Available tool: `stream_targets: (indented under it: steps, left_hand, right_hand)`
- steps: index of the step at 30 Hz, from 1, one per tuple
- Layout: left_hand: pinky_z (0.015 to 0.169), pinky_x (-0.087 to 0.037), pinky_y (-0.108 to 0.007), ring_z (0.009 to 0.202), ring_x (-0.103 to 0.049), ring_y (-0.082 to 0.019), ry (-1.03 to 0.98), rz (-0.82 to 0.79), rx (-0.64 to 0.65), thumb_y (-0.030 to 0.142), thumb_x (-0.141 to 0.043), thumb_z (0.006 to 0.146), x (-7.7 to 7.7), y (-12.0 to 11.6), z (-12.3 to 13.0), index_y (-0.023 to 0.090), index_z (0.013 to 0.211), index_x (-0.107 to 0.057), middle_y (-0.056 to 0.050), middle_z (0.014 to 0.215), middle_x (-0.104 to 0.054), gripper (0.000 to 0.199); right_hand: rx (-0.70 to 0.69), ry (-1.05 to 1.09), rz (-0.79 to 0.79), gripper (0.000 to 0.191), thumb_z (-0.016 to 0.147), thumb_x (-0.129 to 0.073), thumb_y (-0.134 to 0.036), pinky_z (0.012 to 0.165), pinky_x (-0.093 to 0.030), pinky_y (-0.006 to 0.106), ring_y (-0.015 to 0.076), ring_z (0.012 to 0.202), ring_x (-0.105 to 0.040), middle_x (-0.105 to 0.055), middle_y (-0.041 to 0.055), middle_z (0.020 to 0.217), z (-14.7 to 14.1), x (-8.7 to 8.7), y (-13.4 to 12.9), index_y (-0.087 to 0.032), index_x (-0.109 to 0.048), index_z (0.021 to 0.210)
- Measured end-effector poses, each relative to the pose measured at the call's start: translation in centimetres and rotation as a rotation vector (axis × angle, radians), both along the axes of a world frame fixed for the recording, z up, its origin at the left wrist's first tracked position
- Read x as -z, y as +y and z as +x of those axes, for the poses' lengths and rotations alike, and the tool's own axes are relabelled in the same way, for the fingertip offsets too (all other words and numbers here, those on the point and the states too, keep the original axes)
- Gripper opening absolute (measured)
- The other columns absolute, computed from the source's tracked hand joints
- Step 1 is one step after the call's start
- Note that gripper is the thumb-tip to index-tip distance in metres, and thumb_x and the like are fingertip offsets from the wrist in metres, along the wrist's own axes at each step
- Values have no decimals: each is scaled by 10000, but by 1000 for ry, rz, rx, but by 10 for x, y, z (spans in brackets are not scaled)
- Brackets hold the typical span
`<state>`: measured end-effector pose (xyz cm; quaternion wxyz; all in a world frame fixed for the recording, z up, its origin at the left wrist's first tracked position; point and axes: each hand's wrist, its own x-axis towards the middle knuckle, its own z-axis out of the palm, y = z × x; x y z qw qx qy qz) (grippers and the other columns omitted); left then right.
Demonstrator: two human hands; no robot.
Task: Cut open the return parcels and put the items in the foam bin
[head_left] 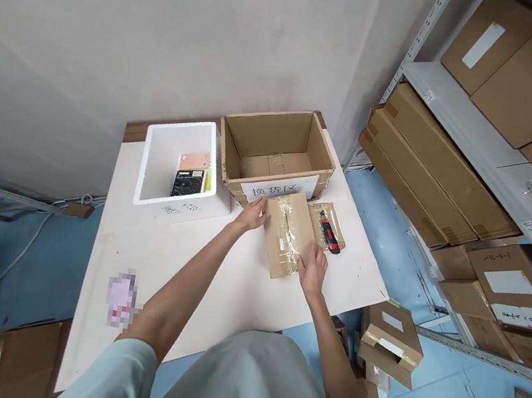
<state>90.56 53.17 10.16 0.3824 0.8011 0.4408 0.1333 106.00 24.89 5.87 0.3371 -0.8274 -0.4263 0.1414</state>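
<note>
A flat cardboard box (285, 236) sealed with shiny tape lies at an angle in front of me, between my hands. My left hand (252, 215) grips its upper left edge. On its lower right edge, the fingers of my right hand (312, 270) are curled against the cardboard. I cannot tell whether the box rests fully on the table or is slightly raised. Just right of it, a red and black utility knife (329, 233) lies on a smaller taped piece of cardboard (340, 221).
Behind the box stands an open cardboard carton (273, 183) with a handwritten label. Left of that, a white foam box (169, 205) holds several small packages. A blurred item (121, 299) lies on the white tabletop (138, 239). Shelving with cartons (514, 63) rises at right; boxes (391, 333) sit on the floor.
</note>
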Motion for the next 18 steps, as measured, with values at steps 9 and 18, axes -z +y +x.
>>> stream_targets:
  steps: [9,18]
  left_hand:
    - [1142,-505,-563,1208,-639,-392,49,-7,-180,457,-662,941,11,-76,-104,178,1338,-715,-181,1237,-667,488]
    - [1026,-625,-497,1310,-680,-344,-261,-247,-534,734,-694,877,32,-215,-224,227,1241,-697,-174,1467,-653,624]
  right_hand:
    - [-90,57,6,840,1051,-574,-626,1319,-334,602,393,1608,-386,-441,241,1717,1,-6,-33,-151,-388,1719]
    - [163,517,-45,894,997,-483,-811,1039,-610,433,324,1309,-715,-659,232,1520,-61,-7,-78,-162,-493,1611]
